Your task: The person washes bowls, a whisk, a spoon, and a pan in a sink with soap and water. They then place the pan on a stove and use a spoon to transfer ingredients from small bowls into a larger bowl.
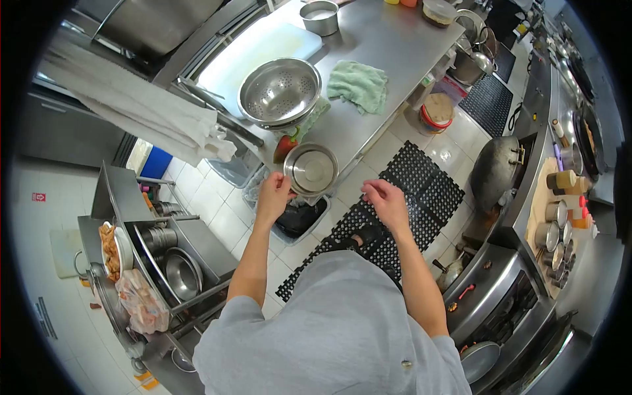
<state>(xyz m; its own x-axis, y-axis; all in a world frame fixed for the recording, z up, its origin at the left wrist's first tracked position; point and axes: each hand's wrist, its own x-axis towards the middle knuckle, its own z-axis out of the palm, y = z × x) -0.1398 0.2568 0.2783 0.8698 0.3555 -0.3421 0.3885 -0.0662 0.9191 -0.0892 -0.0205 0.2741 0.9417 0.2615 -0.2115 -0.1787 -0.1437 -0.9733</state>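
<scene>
**Pinched the small bowl right at the corner of the table**

Gripped the small bowl (pixel 311 170) by its near rim with the left hand (pixel 273 197), fingers closed on the metal. Couldn't make out the thumb properly. Had it parked at the near corner of the steel table (pixel 388 46), seemingly hanging partly past the edge, above the bin (pixel 299 217) with the black liner on the floor. Probably needed that rim grip to stop it tipping off, with so little table underneath. Looked empty inside, as far as could be told.

Held the right hand (pixel 387 201) out over the black floor mat (pixel 421 184), touching nothing, fingers loose and a bit curled, clear of the bowl.

Had the colander (pixel 280 91) sitting further back on the table, with something red (pixel 284 148) lying between it and the small bowl, maybe a pepper. Couldn't say for sure. Had a green cloth (pixel 357 84) crumpled just beside the colander, handy for wiping I'd guess, and the white cutting board (pixel 260 49) lying at the far end, out of the way.
</scene>
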